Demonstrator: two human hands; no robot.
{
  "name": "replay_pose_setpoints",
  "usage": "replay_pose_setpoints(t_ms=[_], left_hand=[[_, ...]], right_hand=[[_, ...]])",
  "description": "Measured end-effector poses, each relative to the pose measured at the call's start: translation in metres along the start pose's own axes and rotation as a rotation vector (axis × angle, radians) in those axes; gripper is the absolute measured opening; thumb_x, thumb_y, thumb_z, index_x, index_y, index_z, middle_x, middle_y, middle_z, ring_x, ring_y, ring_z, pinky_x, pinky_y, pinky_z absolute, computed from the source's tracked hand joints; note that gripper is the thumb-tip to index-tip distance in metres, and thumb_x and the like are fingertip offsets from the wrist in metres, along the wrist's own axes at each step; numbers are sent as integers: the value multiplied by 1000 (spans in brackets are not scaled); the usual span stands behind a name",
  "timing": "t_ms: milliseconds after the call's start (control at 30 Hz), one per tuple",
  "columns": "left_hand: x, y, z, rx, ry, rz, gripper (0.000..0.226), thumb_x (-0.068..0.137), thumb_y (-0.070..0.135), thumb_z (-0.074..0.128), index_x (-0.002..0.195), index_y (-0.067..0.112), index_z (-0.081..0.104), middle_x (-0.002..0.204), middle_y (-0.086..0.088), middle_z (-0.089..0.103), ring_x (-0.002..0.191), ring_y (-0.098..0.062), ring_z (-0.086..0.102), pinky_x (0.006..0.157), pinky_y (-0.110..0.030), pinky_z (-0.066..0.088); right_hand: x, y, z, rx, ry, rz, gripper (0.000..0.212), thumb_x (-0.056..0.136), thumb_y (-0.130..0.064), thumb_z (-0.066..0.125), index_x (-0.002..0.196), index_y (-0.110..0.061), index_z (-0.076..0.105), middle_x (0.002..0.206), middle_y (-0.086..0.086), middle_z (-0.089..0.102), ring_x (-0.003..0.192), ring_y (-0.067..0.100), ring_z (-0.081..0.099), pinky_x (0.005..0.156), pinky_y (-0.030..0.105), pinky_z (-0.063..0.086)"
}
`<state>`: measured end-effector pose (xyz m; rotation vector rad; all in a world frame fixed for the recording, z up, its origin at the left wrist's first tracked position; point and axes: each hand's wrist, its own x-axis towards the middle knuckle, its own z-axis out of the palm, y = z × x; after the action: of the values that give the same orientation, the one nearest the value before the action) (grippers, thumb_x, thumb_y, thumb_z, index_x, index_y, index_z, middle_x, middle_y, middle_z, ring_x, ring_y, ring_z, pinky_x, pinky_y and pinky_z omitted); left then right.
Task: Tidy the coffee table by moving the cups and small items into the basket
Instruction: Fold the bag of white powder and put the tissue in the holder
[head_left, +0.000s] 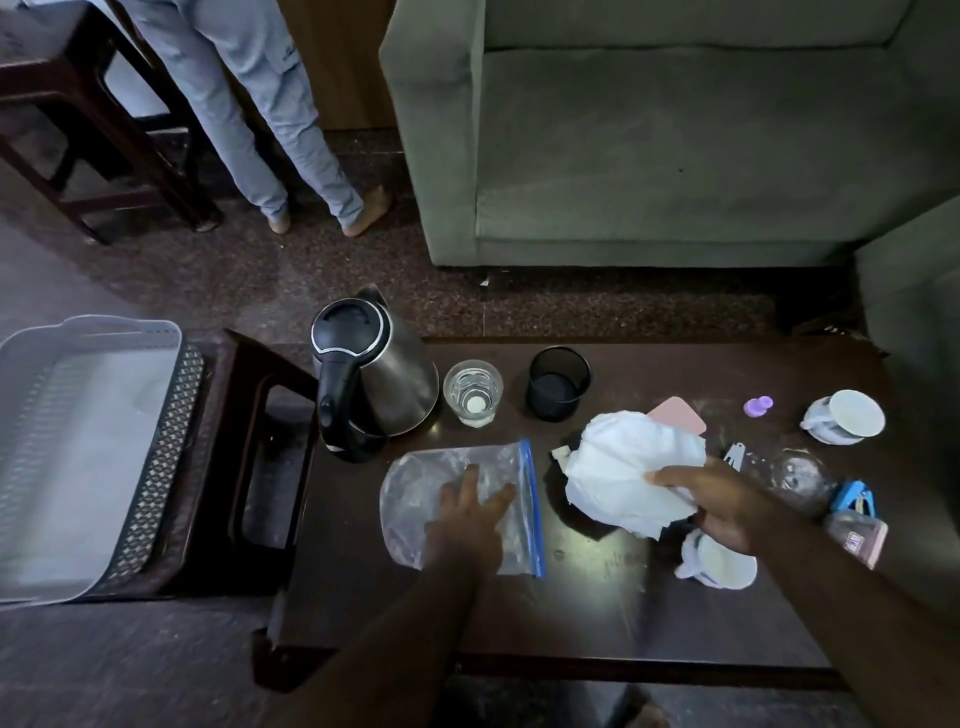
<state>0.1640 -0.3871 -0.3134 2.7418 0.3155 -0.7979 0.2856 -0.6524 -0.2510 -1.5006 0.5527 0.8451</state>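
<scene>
My left hand (467, 514) lies flat, fingers spread, on a clear zip bag (415, 499) with a blue seal on the dark coffee table (597, 613). My right hand (727, 509) grips a crumpled white paper (628, 467) held just above the table. Under that hand lies a white cup (727, 569) on its side. Another white cup (844, 415) sits at the far right. A glass (472, 392) and a black mesh cup (558, 382) stand at the back. The empty grey basket (171, 415) rests on a stool to the left.
A steel kettle (379, 374) stands at the table's left back corner. A pink card (680, 418), a purple cap (758, 405), a clear glass piece (795, 475), a blue clip (854, 499) and a small bottle (854, 535) lie right. A green sofa (675, 156) is behind; a person stands at back left.
</scene>
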Motion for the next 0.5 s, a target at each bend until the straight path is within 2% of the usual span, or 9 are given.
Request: replay_pose_setpoints(t_ms=[67,167,333,400,433,467,500], left_hand=[[5,2,5,5,-117,-8,73,94,27,50,144,57,6,162,4,-17,149,-36,-7,100,-65,40],[9,6,5,39,-183,-13,75,94,37,52,146,55,2,161,2,-24,147,-40,-18,103,-71,29],[12,6,-2,35,-257,-10,88,87,41,63,146,54,-1,161,0,-25,146,-40,-21,104,-74,22],[15,5,-10,21,-242,-13,75,90,46,54,148,50,6,163,-1,-11,148,-39,-11,109,-70,15],[15,6,-16,43,-191,10,62,93,49,43,149,45,16,164,-2,4,149,-37,0,113,-66,14],[14,10,-23,12,-104,27,54,94,52,29,146,38,32,159,-3,25,146,-34,20,116,-59,20],[13,14,-32,-107,25,47,59,93,54,17,133,28,52,144,-6,50,134,-29,43,112,-52,33]], right_hand=[[4,3,3,8,-33,-1,33,83,3,69,114,-8,66,99,15,76,88,30,71,71,35,54],[8,8,7,16,-65,3,37,83,4,68,117,-9,65,103,14,76,95,31,70,77,37,53],[3,5,15,46,-140,4,39,82,11,64,117,-6,63,97,14,76,81,24,74,59,30,57],[-1,-4,17,51,-162,3,37,82,13,63,115,-5,64,95,13,76,81,24,74,62,31,58],[-3,-9,18,51,-173,-3,38,81,12,65,116,-5,64,99,14,76,85,27,74,67,34,58],[-4,-15,19,47,-186,-13,40,80,11,67,117,-5,65,103,15,75,91,29,73,73,36,58],[-6,-22,20,41,-200,-25,44,77,10,70,118,-5,65,107,17,75,96,31,72,77,38,57]])
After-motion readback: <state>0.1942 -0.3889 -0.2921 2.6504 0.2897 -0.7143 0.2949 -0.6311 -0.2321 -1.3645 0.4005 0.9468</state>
